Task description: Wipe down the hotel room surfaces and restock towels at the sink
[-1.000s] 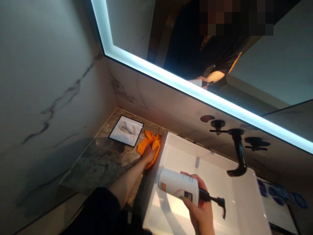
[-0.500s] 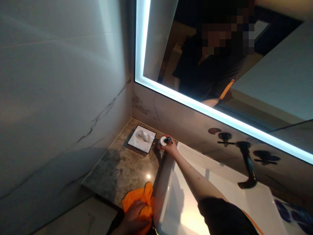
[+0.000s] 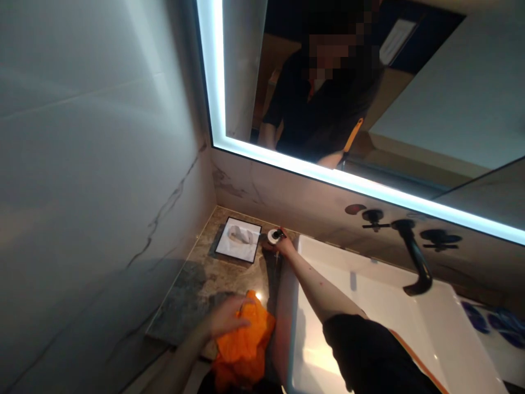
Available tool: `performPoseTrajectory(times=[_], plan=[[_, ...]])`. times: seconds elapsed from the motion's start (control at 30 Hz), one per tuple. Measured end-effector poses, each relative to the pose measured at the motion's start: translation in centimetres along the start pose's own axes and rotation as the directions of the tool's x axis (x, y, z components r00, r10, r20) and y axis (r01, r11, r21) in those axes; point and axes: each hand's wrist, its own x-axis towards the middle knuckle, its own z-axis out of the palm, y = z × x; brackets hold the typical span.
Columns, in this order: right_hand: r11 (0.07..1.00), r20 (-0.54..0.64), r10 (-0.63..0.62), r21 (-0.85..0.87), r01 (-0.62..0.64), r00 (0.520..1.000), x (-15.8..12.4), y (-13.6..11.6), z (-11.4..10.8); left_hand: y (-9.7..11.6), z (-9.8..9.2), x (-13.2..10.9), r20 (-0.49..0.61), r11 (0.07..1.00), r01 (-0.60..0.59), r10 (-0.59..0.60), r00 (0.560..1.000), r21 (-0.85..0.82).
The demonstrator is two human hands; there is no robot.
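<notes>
White pump bottle (image 3: 273, 236) upright at the counter's (image 3: 192, 287) back edge, beside the sink (image 3: 328, 256), clasped by right hand (image 3: 283, 247). Probably rigid, smooth, slippery; best held round the body. Soft orange cloth (image 3: 246, 342) at the front edge, under left hand (image 3: 225, 316), fingers spread flat.

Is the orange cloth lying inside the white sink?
No, the orange cloth lies on the stone counter beside the sink, under the left hand.
</notes>
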Motion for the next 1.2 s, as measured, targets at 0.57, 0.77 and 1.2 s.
performPoseTrajectory(times=[0.57,0.77,1.2], plan=[[0.937,0.208,-0.036,0.348,-0.04,0.977,-16.8,-4.1,7.0,4.8,-20.2,10.6,-0.278,0.983,-0.027,0.078,0.957,0.184],[0.92,0.058,-0.379,-0.082,0.383,0.924,-11.7,-6.4,6.7,4.6,-21.4,10.6,-0.309,0.982,-0.182,0.191,0.932,0.057],[0.862,0.061,-0.402,-0.312,0.4,0.914,-4.7,-4.7,7.1,3.3,-22.4,12.7,-0.359,0.975,-0.223,0.204,0.911,-0.01]])
